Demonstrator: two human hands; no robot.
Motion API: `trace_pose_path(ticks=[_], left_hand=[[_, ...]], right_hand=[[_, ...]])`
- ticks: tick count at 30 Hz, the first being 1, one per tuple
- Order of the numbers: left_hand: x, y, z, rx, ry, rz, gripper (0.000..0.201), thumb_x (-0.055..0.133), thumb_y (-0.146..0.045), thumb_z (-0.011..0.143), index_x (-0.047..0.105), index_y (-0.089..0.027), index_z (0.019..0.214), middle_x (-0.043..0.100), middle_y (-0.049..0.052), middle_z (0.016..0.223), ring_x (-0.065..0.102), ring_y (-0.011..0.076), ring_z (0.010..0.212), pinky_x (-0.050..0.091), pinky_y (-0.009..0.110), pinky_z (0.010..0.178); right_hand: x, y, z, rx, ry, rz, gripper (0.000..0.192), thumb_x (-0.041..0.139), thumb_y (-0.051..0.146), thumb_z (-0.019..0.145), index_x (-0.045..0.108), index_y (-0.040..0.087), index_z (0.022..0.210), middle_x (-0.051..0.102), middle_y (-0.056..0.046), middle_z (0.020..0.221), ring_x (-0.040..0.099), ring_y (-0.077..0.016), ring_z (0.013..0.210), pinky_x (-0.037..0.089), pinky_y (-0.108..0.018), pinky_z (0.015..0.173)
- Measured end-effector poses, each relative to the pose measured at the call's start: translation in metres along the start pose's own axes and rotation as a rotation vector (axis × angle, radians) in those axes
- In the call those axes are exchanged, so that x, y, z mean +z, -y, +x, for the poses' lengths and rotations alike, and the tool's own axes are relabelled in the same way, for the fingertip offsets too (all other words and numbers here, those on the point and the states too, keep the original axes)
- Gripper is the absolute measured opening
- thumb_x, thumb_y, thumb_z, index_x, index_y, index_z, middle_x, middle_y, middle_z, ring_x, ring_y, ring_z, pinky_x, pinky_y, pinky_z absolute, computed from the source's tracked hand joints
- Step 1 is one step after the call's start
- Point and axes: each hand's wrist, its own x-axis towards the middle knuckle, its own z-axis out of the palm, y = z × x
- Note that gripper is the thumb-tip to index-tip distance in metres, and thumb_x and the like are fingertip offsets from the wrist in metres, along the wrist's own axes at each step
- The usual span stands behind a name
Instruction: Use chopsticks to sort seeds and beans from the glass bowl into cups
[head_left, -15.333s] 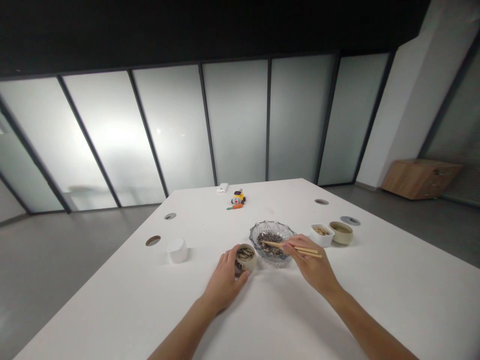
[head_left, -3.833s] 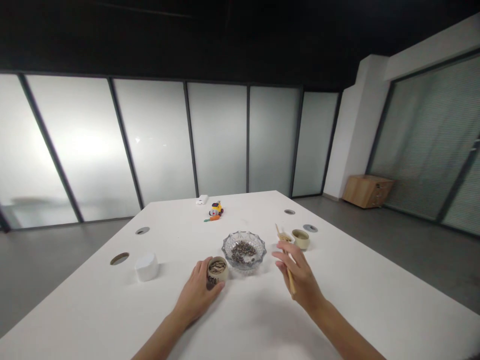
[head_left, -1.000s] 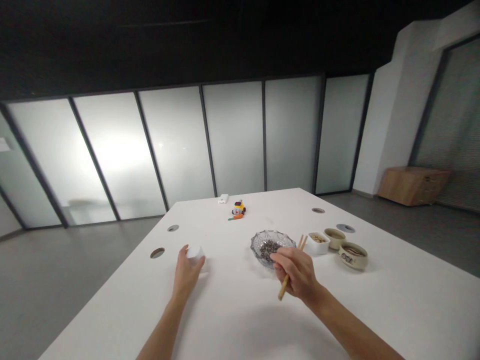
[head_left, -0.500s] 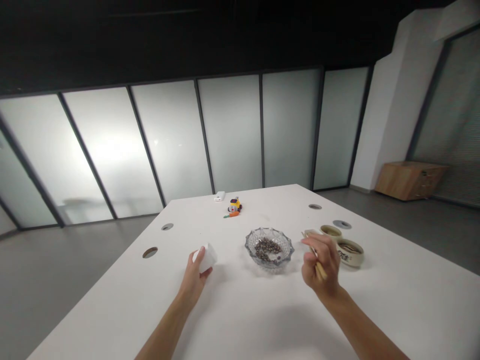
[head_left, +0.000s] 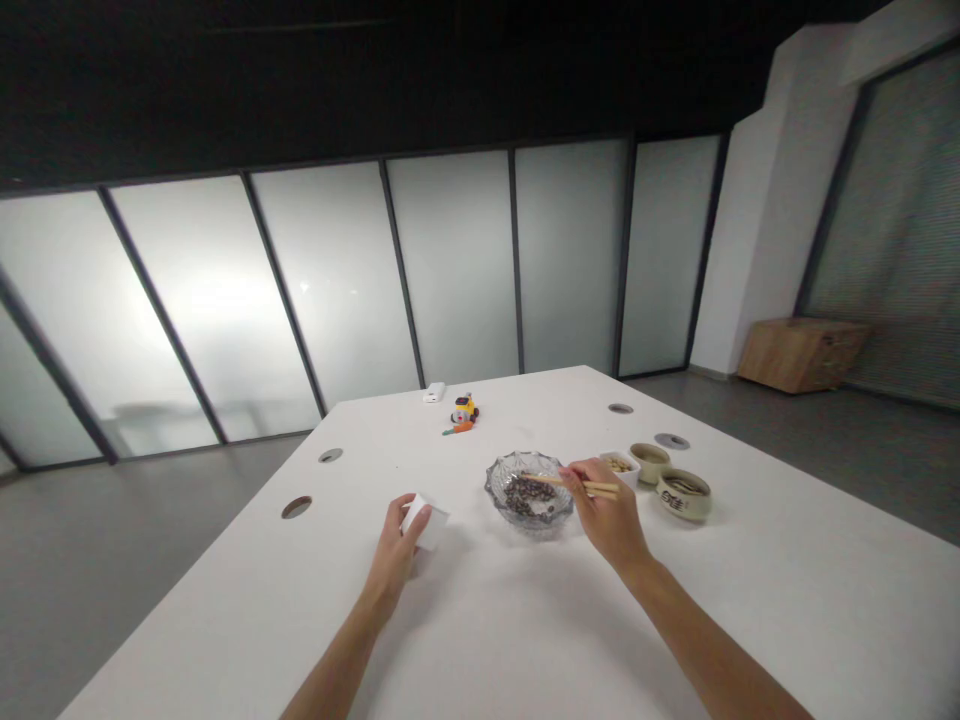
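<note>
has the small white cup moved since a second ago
Yes. The small white cup, in the left hand, has come away from the round table hole and now sits nearer the glass bowl, which the right hand's chopsticks reach over.

Both forearms reach forward over the table, the left hand curled closed with fingers wrapped and thumb up, well left of the right hand, which is pinched shut, knuckles up.
</note>
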Motion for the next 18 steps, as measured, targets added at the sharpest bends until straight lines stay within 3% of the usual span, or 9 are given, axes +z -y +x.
trace_pose_path(ticks=[3, 6, 9, 13, 18], left_hand=[[0.001, 0.005, 0.002, 0.071, -0.006, 0.145, 0.08, 0.062, -0.091, 0.089, 0.061, -0.024, 0.133, 0.075, 0.006, 0.106, 0.076, 0.0277, 0.095, 0.059, 0.04, 0.083], [0.002, 0.007, 0.002, 0.119, -0.024, 0.243, 0.078, 0.062, -0.087, 0.091, 0.061, -0.022, 0.135, 0.073, 0.001, 0.09, 0.073, 0.0262, 0.082, 0.06, 0.042, 0.08], [0.003, 0.006, -0.001, 0.13, -0.009, 0.267, 0.078, 0.071, -0.077, 0.088, 0.059, -0.021, 0.141, 0.076, 0.001, 0.095, 0.076, 0.0268, 0.086, 0.063, 0.044, 0.082], [0.006, 0.003, -0.004, 0.116, 0.061, 0.251, 0.085, 0.079, -0.067, 0.083, 0.054, -0.02, 0.149, 0.08, 0.011, 0.12, 0.08, 0.0313, 0.103, 0.064, 0.045, 0.091], [0.009, 0.007, -0.005, 0.129, 0.109, 0.382, 0.082, 0.076, -0.057, 0.084, 0.052, -0.018, 0.152, 0.081, 0.008, 0.11, 0.078, 0.0306, 0.1, 0.059, 0.041, 0.09]], right_hand=[[0.003, -0.003, -0.002, 0.027, 0.068, 0.02, 0.058, 0.049, 0.069, 0.117, 0.073, 0.026, 0.086, 0.075, -0.003, 0.077, 0.07, -0.0216, 0.069, 0.054, -0.033, 0.066], [0.006, -0.007, -0.004, 0.056, 0.106, 0.037, 0.062, 0.047, 0.074, 0.115, 0.075, 0.026, 0.086, 0.078, -0.005, 0.081, 0.074, -0.0228, 0.073, 0.057, -0.034, 0.068], [0.009, -0.011, -0.005, 0.091, 0.108, 0.041, 0.065, 0.046, 0.078, 0.113, 0.076, 0.026, 0.088, 0.078, -0.006, 0.083, 0.074, -0.0244, 0.076, 0.058, -0.036, 0.071], [0.009, -0.017, -0.005, 0.137, 0.08, 0.034, 0.067, 0.045, 0.08, 0.112, 0.075, 0.026, 0.087, 0.077, -0.006, 0.08, 0.073, -0.0249, 0.075, 0.059, -0.038, 0.074], [0.008, -0.019, -0.004, 0.174, 0.027, 0.038, 0.066, 0.047, 0.079, 0.112, 0.075, 0.025, 0.087, 0.078, -0.006, 0.08, 0.073, -0.025, 0.074, 0.058, -0.039, 0.075]])
